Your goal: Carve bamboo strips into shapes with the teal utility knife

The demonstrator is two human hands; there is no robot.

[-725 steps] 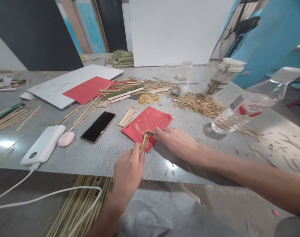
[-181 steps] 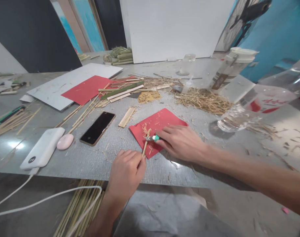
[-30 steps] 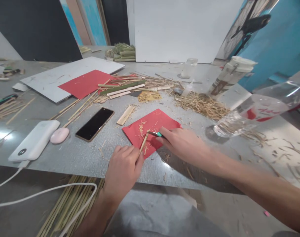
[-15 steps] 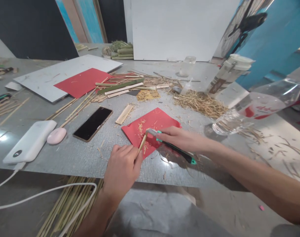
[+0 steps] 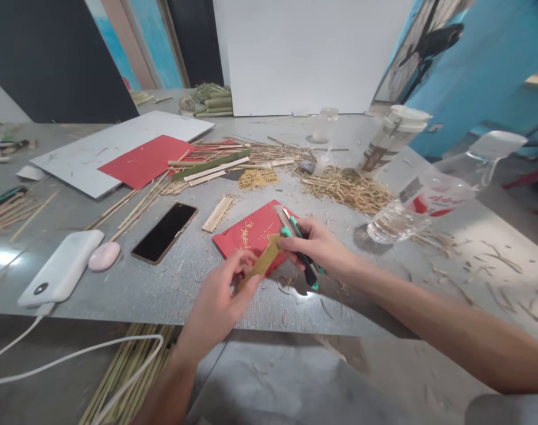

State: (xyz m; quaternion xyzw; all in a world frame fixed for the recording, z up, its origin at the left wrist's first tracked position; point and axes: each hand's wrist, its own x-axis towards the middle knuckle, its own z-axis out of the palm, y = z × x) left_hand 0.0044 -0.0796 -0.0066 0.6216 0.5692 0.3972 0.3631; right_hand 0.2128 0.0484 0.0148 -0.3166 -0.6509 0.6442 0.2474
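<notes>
Between my hands is a flat yellowish bamboo strip (image 5: pixel 265 257), its broad face turned up, over a red paper sheet (image 5: pixel 251 221). The near end of the strip lies between the thumb and fingers of my left hand (image 5: pixel 225 289). My right hand (image 5: pixel 315 245) grips a black and green utility knife (image 5: pixel 302 248), blade out and pointing away from me. Its thumb and fingertips also touch the far end of the strip. Fine shavings (image 5: pixel 246 235) are scattered on the red paper.
A phone (image 5: pixel 165 232), a white power bank (image 5: pixel 61 268) and a pink rounded object (image 5: pixel 104 256) are on the left. Bamboo sticks (image 5: pixel 225 153) lie behind, beside a shavings pile (image 5: pixel 346 188). A clear bottle (image 5: pixel 428 198) and a jar (image 5: pixel 395 136) stand at right.
The bamboo strip has been turned from edge-on to its broad face. The knife blade has come off the strip and now points away, and my right fingers touch the strip's far end.
</notes>
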